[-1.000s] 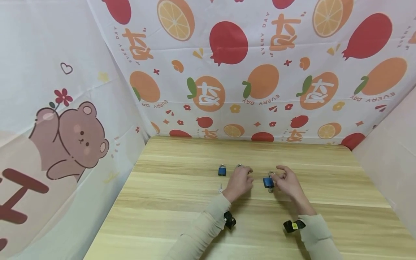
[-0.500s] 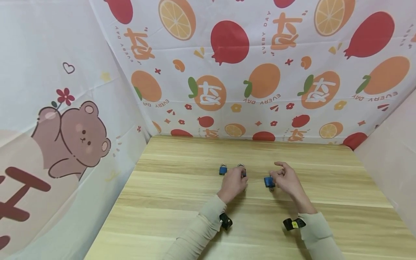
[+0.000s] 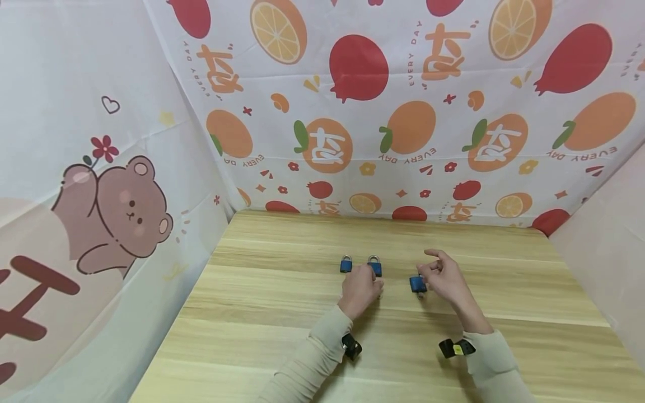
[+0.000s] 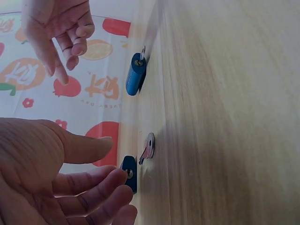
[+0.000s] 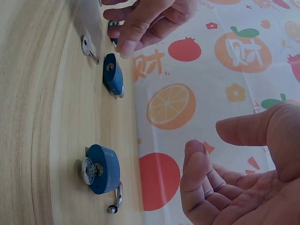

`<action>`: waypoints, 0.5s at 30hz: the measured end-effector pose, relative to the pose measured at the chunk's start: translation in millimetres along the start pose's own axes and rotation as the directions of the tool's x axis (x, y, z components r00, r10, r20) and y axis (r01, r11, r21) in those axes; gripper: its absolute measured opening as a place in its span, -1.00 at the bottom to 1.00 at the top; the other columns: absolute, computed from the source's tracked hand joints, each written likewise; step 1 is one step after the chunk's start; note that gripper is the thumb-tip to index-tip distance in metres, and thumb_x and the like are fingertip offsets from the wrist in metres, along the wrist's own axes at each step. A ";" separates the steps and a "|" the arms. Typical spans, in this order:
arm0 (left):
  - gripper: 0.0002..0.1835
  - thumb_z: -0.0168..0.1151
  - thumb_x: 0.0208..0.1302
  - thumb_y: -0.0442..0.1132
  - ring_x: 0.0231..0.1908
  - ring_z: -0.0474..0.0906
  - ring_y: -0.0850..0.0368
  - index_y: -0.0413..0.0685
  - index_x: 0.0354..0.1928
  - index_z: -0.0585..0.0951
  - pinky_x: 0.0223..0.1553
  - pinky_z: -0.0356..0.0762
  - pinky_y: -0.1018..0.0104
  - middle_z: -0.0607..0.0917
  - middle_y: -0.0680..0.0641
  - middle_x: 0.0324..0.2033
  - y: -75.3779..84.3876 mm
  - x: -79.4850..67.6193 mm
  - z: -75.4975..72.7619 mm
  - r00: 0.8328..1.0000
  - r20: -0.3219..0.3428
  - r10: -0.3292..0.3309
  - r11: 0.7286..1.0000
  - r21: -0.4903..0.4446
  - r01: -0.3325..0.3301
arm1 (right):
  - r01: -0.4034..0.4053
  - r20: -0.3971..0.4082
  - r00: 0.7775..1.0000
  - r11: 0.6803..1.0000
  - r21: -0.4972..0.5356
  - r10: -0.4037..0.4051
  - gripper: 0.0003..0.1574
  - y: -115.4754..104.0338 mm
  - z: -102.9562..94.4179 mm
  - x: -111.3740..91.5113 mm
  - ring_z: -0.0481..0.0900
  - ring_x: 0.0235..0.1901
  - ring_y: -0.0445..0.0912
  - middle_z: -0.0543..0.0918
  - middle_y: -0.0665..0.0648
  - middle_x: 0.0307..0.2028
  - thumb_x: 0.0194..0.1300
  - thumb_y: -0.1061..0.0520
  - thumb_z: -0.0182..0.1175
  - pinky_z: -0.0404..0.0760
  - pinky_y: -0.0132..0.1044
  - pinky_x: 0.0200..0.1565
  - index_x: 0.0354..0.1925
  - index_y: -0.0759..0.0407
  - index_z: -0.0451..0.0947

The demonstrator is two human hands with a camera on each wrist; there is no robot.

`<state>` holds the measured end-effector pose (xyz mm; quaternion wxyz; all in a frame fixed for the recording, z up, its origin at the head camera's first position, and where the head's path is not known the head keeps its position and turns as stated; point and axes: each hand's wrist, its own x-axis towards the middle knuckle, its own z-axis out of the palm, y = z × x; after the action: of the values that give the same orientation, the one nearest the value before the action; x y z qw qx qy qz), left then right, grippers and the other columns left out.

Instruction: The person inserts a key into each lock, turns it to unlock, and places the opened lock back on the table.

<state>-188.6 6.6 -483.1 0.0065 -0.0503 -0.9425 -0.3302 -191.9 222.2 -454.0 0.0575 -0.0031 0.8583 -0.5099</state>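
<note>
My left hand (image 3: pixel 360 290) hovers just in front of the middle blue padlock (image 3: pixel 375 270), thumb and fingers apart and holding nothing. A loose key (image 4: pixel 148 147) lies on the table before that padlock's keyhole. My right hand (image 3: pixel 443 279) is beside the right blue padlock (image 3: pixel 417 284), its relaxed fingers apart from the thumb, as the right wrist view shows. That padlock has a key (image 5: pixel 87 170) in its keyhole, and its shackle (image 5: pixel 119 199) stands released, with its free end out of the body. A third, smaller blue padlock (image 3: pixel 346 264) sits at the left, its shackle closed.
The padlocks lie on a pale wood-grain table (image 3: pixel 242 341). Behind it hangs a fruit-print cloth (image 3: pixel 363 129), and a bear-print cloth (image 3: pixel 126 212) hangs at the left. Both wrists wear black camera straps.
My left hand has moved left and drawn back, uncovering the middle padlock and covering the key by the left one. My right hand has stayed almost still beside the right padlock.
</note>
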 end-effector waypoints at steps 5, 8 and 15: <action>-0.37 0.37 0.16 -0.29 -0.81 0.07 0.32 0.10 -0.85 0.14 -0.81 0.02 0.42 0.09 0.20 -0.84 -0.4 -2.1 3.1 1.000 0.009 -0.006 1.000 0.030 0.006 | 0.001 0.005 1.000 1.000 -0.006 -0.001 -0.29 -0.5 -0.9 -0.2 0.71 -0.26 0.08 0.67 0.42 -0.03 0.50 0.07 0.12 0.70 -0.13 -0.27 0.48 0.26 0.19; -0.35 0.44 0.09 -0.27 -0.78 0.08 0.30 0.10 -0.84 0.13 -0.80 0.04 0.40 0.08 0.19 -0.82 -1.7 -1.8 6.1 1.000 -0.002 -0.004 0.999 0.048 0.004 | 0.004 0.006 1.000 1.000 -0.003 -0.004 -0.29 -0.4 -1.4 0.0 0.70 -0.27 0.09 0.66 0.43 -0.03 0.51 0.07 0.11 0.69 -0.14 -0.28 0.48 0.27 0.19; -0.32 0.57 0.02 -0.20 -0.74 0.15 0.26 0.09 -0.83 0.16 -0.78 0.13 0.39 0.10 0.18 -0.80 -4.6 -0.1 9.5 1.000 0.018 -0.018 0.998 0.069 0.016 | -0.005 0.012 1.000 1.000 -0.006 0.005 -0.30 -0.4 -1.9 0.4 0.70 -0.26 0.09 0.66 0.42 -0.02 0.53 0.02 0.11 0.68 -0.14 -0.28 0.47 0.27 0.20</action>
<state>-188.8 9.0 -493.4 -0.0032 -0.0451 -0.9537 -0.2973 -192.5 223.7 -452.8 0.0638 -0.0043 0.8595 -0.5071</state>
